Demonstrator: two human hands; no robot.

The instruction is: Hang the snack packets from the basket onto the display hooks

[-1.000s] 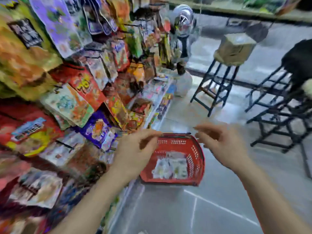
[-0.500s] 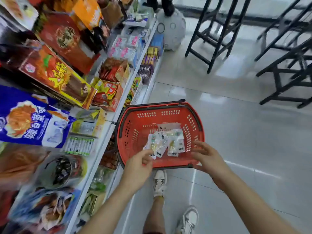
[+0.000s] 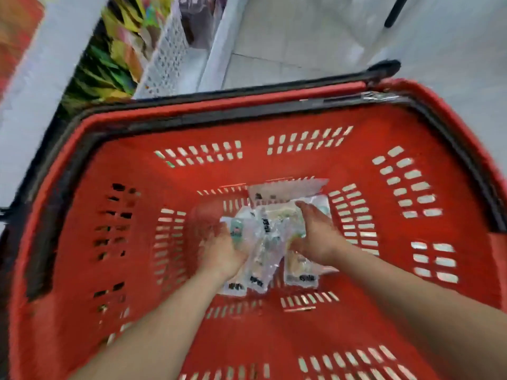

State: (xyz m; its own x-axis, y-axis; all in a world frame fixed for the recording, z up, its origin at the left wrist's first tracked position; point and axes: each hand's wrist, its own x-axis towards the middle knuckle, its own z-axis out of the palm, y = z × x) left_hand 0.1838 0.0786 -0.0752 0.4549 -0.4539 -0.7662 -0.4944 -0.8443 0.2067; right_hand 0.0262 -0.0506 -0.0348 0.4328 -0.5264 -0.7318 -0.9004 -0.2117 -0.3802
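Pale tile floor (image 3: 301, 37), shop aisle. A red basket (image 3: 274, 165) sits on it and fills most of the view. Nearest, two bare forearms come in from 6 o'clock, both down inside it.

The left hand (image 3: 222, 252) is at the 9 o'clock edge of the packets (image 3: 267, 242), fingers curled round that edge and gripping. The right hand (image 3: 318, 237) is at the 3 o'clock edge, fingers pressed together and laid over the top, thumb low on the near side. Blur, so I cannot tell whether it has closed on anything.

The packets are all on the basket bottom, dead centre, between the two hands and touching both. Neither hand is nearer. They form a loose fan with long axes running roughly 12 to 6 and dark printed ends toward 6. One more lies crosswise at 12, its serrated edge facing away. They are thin clear crinkly film, flat, glossy and slippery-looking. No hang holes are visible, so my guess is the pile needs lifting and sorting before anything is hung.

The basket is hard plastic with slotted walls. Its black handle (image 3: 247, 113) is folded down along the far rim. Beyond, at 10 to 11 o'clock, is a white shelf (image 3: 27, 86) with yellow-green bags and a white mesh divider (image 3: 167, 58).
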